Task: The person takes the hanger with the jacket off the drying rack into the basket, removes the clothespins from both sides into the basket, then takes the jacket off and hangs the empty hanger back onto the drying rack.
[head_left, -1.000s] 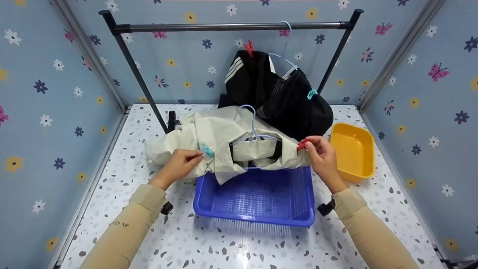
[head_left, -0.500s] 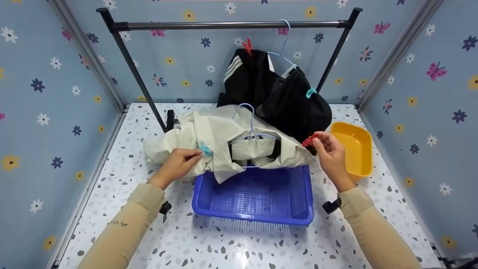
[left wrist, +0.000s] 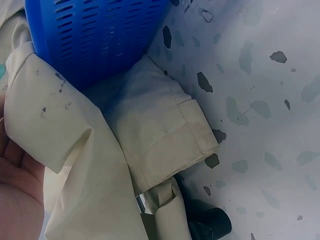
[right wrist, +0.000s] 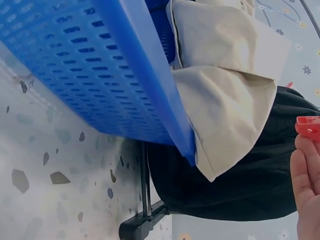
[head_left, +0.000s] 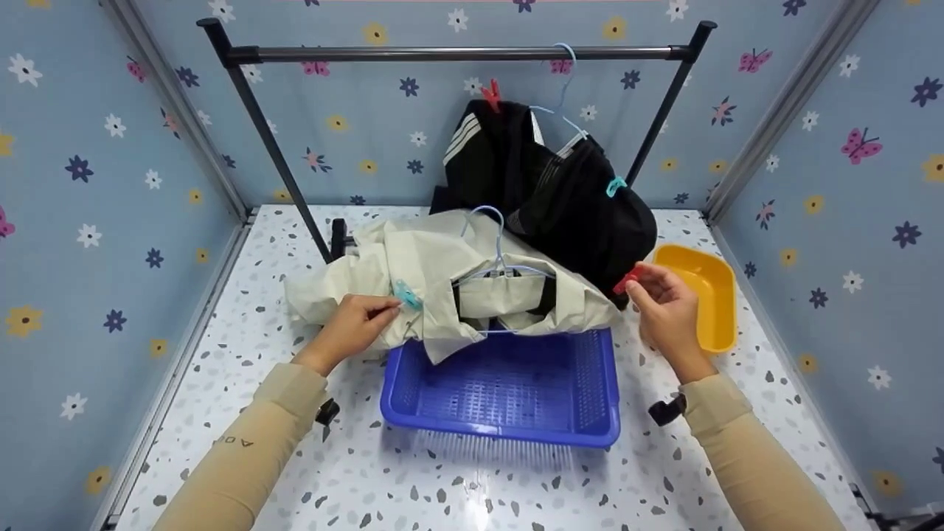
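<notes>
My right hand (head_left: 667,310) pinches a red clothespin (head_left: 628,280) by thumb and fingertips, just past the right end of a pale cream jacket (head_left: 457,243). In the right wrist view that red clothespin sits at the right edge, apart from the cloth. My left hand (head_left: 355,324) pinches at a teal clothespin (head_left: 411,296) on the jacket's left shoulder; in the left wrist view the fingertips are hidden behind the cloth. A light blue hanger (head_left: 501,251) pokes out of the jacket's neck opening. The jacket lies partly over a blue basket (head_left: 501,429).
A black rack (head_left: 442,54) spans the back. From it hang black clothes (head_left: 590,206) on a blue hanger, with another red clothespin (head_left: 492,94) and a teal one (head_left: 615,186) on them. A yellow tub (head_left: 726,302) stands beyond my right hand. Patterned walls enclose the speckled table (head_left: 332,472).
My right hand has drawn the red clothespin off the jacket's right end and carried it a little to the right. The left hand stays where it was.
</notes>
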Motion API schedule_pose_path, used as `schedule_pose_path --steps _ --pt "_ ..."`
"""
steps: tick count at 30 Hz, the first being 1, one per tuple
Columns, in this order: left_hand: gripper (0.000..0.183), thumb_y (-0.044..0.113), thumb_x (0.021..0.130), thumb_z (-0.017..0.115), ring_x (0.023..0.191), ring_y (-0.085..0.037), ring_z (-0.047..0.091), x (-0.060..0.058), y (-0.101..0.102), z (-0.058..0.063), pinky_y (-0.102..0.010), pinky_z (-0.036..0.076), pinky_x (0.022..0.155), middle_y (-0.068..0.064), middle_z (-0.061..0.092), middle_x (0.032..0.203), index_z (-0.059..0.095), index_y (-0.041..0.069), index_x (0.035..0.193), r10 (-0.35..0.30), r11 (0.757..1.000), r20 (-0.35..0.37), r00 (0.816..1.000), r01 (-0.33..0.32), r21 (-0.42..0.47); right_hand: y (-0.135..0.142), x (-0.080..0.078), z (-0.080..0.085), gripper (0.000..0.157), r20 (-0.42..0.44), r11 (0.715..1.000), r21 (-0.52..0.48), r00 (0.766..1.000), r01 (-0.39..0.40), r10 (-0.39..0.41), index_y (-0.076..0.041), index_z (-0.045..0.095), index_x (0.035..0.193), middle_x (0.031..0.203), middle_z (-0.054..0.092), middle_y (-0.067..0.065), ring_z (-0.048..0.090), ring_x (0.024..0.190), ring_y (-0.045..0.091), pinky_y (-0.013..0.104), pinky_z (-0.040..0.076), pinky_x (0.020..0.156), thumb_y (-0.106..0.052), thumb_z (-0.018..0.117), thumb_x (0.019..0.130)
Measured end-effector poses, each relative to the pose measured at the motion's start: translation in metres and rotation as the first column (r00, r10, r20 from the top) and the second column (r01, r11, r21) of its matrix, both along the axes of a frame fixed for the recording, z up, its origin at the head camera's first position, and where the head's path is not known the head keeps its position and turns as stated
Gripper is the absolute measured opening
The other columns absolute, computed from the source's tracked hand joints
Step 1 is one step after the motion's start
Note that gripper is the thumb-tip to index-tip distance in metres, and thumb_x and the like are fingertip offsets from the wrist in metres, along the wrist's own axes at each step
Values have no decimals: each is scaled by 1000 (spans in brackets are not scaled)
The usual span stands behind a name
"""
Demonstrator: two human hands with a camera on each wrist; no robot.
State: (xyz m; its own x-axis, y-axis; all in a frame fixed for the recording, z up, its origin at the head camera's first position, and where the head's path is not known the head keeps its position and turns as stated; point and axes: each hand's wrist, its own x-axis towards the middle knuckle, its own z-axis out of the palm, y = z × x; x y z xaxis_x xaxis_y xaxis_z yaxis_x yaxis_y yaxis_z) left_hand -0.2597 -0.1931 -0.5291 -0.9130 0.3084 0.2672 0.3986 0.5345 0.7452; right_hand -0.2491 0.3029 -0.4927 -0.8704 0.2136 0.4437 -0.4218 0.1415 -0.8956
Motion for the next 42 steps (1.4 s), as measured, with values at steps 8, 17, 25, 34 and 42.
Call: schedule_pose_path --steps 8,17,25,34,42 --pt "18 1 106 73 100 -19 77 -1 1 0 -21 60 89 -21 86 117 86 -4 117 3 1000 -14 1000 -3 12 11 -2 3 30 -1 997 48 998 63 -63 19 70 123 96 77 -17 73 85 1 13 61 82 14 75 94" --pt "20 2 106 73 97 -9 72 0 2 -3 -17 56 87 -21 85 121 85 -4 121 17 1000 13 1000 -17 14 26 -2 8 35 15 980 108 985 167 -170 18 70 129 97 72 -18 69 87 1 10 59 85 9 78 96" --pt "22 2 106 71 87 -3 66 0 1 -6 -17 53 80 -24 85 118 84 -5 122 -3 999 13 1000 2 38 42 -5 5 35 36 969 144 978 198 -205 12 73 133 98 70 -20 68 87 1 9 57 83 7 77 99" --pt "24 8 107 71 97 -10 75 -6 -4 -18 -17 57 84 -22 85 122 84 -2 124 -16 998 -32 999 18 57 62 -13 -5 32 76 958 157 964 241 -255 10 74 129 97 67 -19 65 89 1 8 55 85 3 81 99" --pt "21 14 107 74 96 -1 73 -20 -11 -42 -13 56 83 -14 87 119 87 6 121 -11 998 -49 999 14 58 77 -19 -10 36 149 937 226 940 268 -305 7 73 135 100 63 -15 61 91 3 5 53 86 -5 81 102"
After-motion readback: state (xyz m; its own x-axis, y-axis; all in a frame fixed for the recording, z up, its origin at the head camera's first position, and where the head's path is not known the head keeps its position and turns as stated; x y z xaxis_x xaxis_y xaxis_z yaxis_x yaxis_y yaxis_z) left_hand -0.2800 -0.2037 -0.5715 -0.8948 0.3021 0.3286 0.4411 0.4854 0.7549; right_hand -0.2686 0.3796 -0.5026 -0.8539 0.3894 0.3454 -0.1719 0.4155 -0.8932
